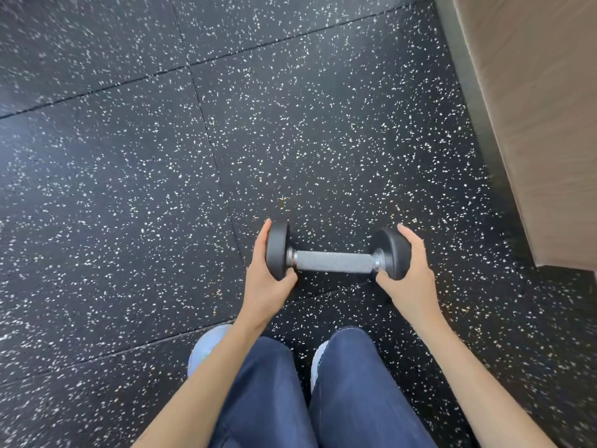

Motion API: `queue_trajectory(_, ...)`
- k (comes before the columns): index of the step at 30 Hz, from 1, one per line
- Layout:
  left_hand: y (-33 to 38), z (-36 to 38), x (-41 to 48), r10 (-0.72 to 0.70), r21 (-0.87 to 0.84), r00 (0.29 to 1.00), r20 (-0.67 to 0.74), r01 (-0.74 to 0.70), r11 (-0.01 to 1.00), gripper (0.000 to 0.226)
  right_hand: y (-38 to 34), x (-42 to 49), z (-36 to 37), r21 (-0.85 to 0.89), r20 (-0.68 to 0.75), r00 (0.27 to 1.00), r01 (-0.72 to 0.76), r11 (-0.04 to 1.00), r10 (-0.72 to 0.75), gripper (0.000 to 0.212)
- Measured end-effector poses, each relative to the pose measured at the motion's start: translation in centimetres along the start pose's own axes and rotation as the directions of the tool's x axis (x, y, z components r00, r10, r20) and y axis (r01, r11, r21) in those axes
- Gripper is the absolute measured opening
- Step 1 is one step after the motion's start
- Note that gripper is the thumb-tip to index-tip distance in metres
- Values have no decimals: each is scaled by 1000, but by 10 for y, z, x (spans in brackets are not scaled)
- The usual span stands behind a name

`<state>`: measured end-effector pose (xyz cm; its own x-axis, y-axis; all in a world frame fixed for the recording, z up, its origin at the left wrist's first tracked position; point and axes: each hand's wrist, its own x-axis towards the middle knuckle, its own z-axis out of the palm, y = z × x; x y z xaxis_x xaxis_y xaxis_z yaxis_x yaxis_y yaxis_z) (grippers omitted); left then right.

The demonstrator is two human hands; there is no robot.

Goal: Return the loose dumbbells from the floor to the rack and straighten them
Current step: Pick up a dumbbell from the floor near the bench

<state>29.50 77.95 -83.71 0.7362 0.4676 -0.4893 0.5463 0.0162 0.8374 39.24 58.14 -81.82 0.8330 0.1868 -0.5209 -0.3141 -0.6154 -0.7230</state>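
— Where was the dumbbell (334, 261)?
— Low in the centre of the frame, lying level just ahead of our legs (265, 399). We could not tell whether it rested on the speckled floor (129, 189) or hung just clear of it.
— And our hands?
— Our left hand (265, 279) cupped the left head and our right hand (410, 279) the right, fingers (408, 236) curled round the rubber.
— Which step, then?
— The pick-up, we judged. No rack showed, only a wooden panel (533, 108) at the upper right. Next we had to rise, find the rack and carry the weight level.
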Motion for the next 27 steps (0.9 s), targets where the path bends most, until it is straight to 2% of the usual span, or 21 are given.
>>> queue_trajectory(4, 2, 0, -2, -37, 55, 997, -65, 41, 998, 79, -3, 2, -2, -32, 0, 998, -63, 998, 63, 76)
queue_trajectory(8, 1, -2, -3, -29, 92, 993, -112, 40, 995, 61, -1, 4, -1, -32, -14, 993, -118, 992, 118, 65)
queue_trajectory(11, 1, 2, -7, -9, 37, 986, -164, 15, 999, 55, 4, -1, 6, 8, -104, 991, -84, 996, 85, 53)
queue_trajectory(15, -2, 13, -13, 30, -18, 960, -277, -36, 999, 51, 8, -5, 16, 37, -234, 971, -43, 998, 50, 48)
queue_trajectory(18, -2, 16, -10, 45, -24, 945, -325, -56, 998, 49, 6, -1, 17, -14, -256, 967, -18, 1000, 14, 47)
queue_trajectory(20, -1, 14, -5, 40, -2, 948, -317, -43, 999, 50, 3, 2, 14, -65, -231, 973, 1, 998, -16, 56)
queue_trajectory(21, 0, 13, -3, 29, 5, 954, -298, -29, 1000, 52, 1, 3, 14, -121, -207, 976, 48, 991, -73, 62)
queue_trajectory(23, 2, 9, 0, 48, 17, 975, -216, -45, 999, 65, -5, 4, 13, -339, -115, 940, 268, 902, -323, 68)
queue_trajectory(25, 0, 3, 0, 203, 104, 975, -96, -193, 976, 77, -7, 7, 14, -505, 25, 841, 477, 719, -540, 61)
queue_trajectory(27, -2, -3, 3, 336, 199, 941, 35, -336, 921, 74, -7, 14, 15, -546, 159, 762, 598, 587, -628, 50)
